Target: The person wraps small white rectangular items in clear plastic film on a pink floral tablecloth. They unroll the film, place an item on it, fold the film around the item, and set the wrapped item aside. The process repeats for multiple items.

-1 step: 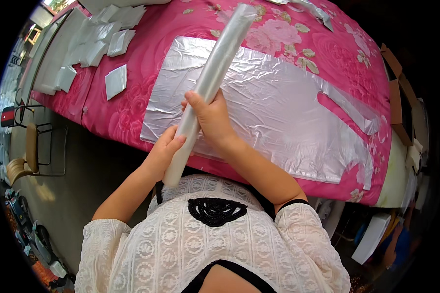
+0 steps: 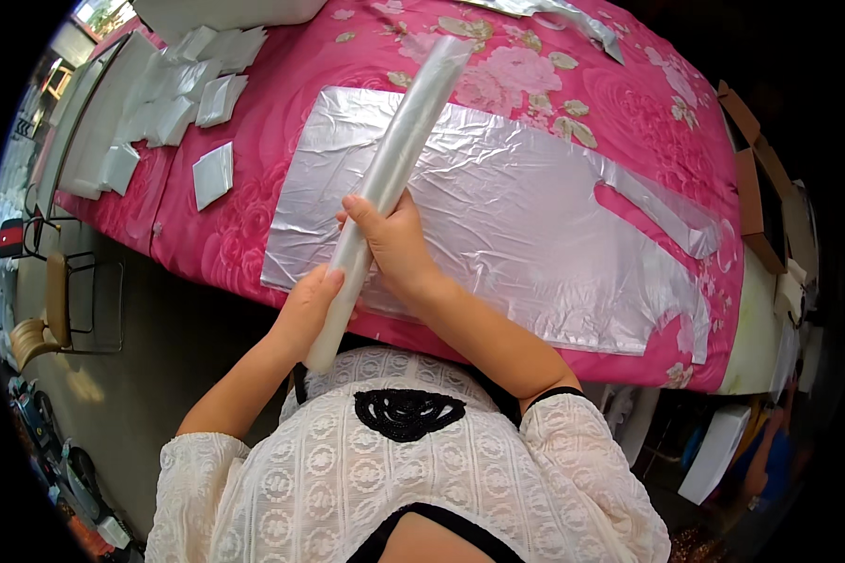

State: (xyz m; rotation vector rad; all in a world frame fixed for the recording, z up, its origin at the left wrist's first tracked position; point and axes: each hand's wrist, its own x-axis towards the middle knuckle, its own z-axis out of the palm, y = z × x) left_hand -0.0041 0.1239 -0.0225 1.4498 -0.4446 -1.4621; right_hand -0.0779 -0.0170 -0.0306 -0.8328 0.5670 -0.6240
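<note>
A long roll of clear plastic film [image 2: 403, 141] slants across the front of me, its far end over the table and its near end by my waist. My left hand [image 2: 308, 305] is wrapped round its lower part. Higher up, my right hand [image 2: 391, 233] grips the same roll, thumb on top. Beneath it, large flat silvery-clear plastic bags [image 2: 526, 225] with cut-out handles lie spread on the table, wrinkled toward the left. Part of them is hidden by the roll and my right hand.
A pink flowered cloth [image 2: 225, 225] covers the table. Several folded plastic packets [image 2: 213, 175] lie at the far left, near a white container [image 2: 225, 14]. Crumpled plastic [image 2: 582, 23] rests at the back. Cardboard boxes [image 2: 760, 206] stand at the right; a chair [image 2: 52, 314] is on the left.
The whole view has shifted slightly, with the table appearing lower and a little further left. Both hands keep their hold on the roll.
</note>
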